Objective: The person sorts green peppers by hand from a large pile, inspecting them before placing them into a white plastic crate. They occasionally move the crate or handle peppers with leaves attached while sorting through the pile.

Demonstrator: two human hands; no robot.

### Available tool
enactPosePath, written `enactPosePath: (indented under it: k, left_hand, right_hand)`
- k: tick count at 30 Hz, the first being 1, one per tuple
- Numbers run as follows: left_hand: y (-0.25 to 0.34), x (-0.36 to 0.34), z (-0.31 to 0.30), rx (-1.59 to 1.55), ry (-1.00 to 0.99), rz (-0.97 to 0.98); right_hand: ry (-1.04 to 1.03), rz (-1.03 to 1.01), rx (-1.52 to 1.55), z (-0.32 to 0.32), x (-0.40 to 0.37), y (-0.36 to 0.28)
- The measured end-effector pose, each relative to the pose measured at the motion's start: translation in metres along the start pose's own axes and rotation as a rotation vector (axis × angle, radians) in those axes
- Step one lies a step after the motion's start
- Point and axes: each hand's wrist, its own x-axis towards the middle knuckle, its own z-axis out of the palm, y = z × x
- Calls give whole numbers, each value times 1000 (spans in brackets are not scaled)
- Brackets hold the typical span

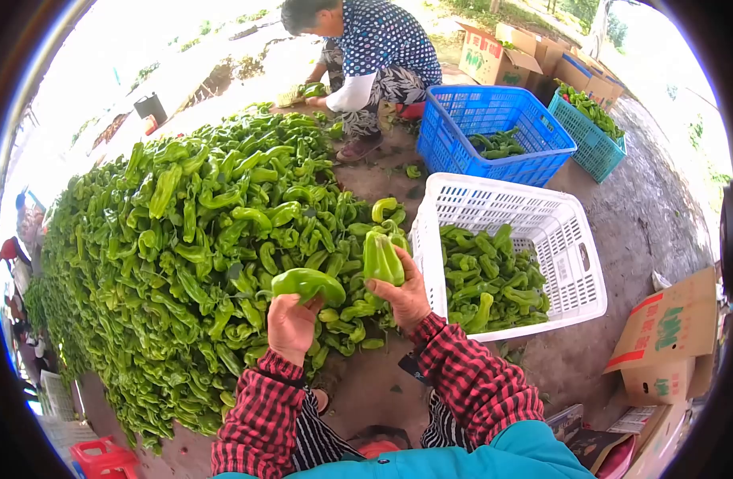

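the left hand [292, 329], partly curled, grips a green pepper [308, 283] from below; the right hand [408, 297] pinches another pepper [381, 259] from the right.

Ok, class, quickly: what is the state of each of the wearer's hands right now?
Left hand: closed, holding a smooth green pepper.
Right hand: closed, holding a ribbed green pepper.

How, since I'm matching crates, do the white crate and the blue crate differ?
The white crate is nearer the person's right hand; the blue crate stands beyond it. The white crate holds a large heap of green peppers, the blue crate only a small, darker-looking batch. Both are open-topped and perforated.
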Motion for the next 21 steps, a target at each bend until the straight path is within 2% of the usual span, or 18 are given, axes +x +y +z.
enactPosePath:
  k: [1,3,5,7,8,10,11,13,15,17,19,21]
  left_hand:
    - [-4,5,-9,87,-21,14]
    - [-7,12,-13,59,4,-14]
    - [-6,17,-5,2,-40,-121]
    - [-9,21,-9,-20,-27,-158]
    - [-9,21,-10,-9,2,-212]
    - [-10,24,-11,19,48,-337]
    - [-13,25,-10,16,51,-337]
    - [-19,26,-8,174,5,-164]
    - [-19,27,-9,173,0,-223]
    - [-20,23,0,233,107,-152]
    - [-21,26,-6,233,63,-173]
    - [-24,28,-8,400,102,-113]
  right_hand:
    - [-1,19,-2,-2,-1,2]
    - [4,-134,-135,-5,-1,8]
    - [-10,-154,-185,-7,-1,10]
    - [17,-236,-394,-8,-1,13]
    - [18,-229,-393,-8,-2,13]
    - [20,-315,-639,-1,-4,4]
    - [18,-311,-641,1,-5,3]
    - [-3,-334,-752,3,-6,3]
    - [-12,-313,-698,-1,-5,13]
    - [-16,-293,-643,-2,-5,17]
    - [-12,-314,-718,-2,-6,17]
    - [26,-302,-776,-1,-6,16]
